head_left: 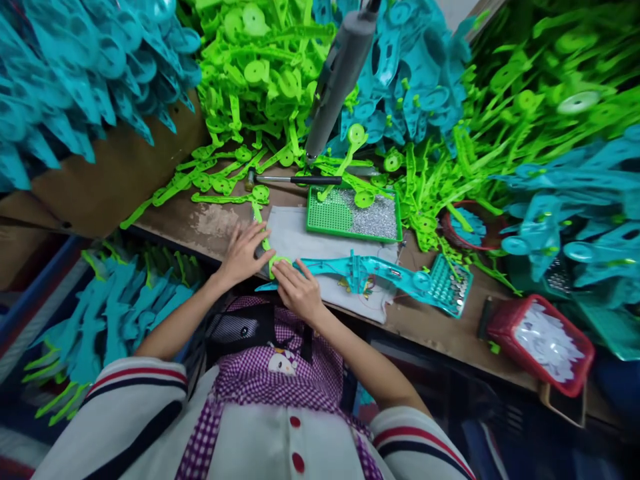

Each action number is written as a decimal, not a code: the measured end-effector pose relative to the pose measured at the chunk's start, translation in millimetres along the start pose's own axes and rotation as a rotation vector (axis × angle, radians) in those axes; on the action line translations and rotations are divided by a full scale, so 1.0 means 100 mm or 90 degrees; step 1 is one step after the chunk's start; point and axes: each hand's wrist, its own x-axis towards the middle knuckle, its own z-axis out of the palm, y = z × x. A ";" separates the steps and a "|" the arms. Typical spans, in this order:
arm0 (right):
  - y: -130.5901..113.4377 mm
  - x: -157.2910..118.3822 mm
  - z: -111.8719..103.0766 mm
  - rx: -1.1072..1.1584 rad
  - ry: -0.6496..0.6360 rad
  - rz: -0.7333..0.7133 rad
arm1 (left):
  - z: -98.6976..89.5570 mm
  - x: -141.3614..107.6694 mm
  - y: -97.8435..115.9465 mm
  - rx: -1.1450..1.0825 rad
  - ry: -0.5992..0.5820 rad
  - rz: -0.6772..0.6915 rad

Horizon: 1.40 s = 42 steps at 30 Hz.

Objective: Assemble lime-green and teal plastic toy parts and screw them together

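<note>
A long teal plastic part [370,270] lies across a grey-white cloth [287,230] on the workbench, its left end under my right hand. At that end sits a bright green plastic part [265,245], its arm running up toward the bench. My left hand [245,255] is closed over the green part from the left, fingertips along it. My right hand [300,287] has its fingers bent and pressed down where the green and teal parts meet. The exact grip is hidden beneath the fingers.
A grey screwdriver [340,83] hangs above the bench. Behind the hands are a hammer [300,179] and a green tray [330,230] of small metal pieces. To the right stand a teal tray [447,283] and a red bin [540,340]. Piles of green parts [265,73] crowd the back.
</note>
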 end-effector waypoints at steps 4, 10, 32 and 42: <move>-0.02 0.02 0.00 0.003 -0.022 0.024 | 0.01 -0.04 0.04 -0.010 -0.031 0.011; -0.04 0.03 0.05 0.036 0.004 0.031 | 0.03 0.06 -0.01 0.004 0.026 -0.008; 0.31 1.74 -0.11 -0.143 -0.359 0.065 | 0.18 0.09 0.00 -0.003 0.087 -0.029; 0.53 1.44 -0.15 0.026 -0.076 0.132 | 0.14 0.09 0.02 -0.013 0.080 -0.021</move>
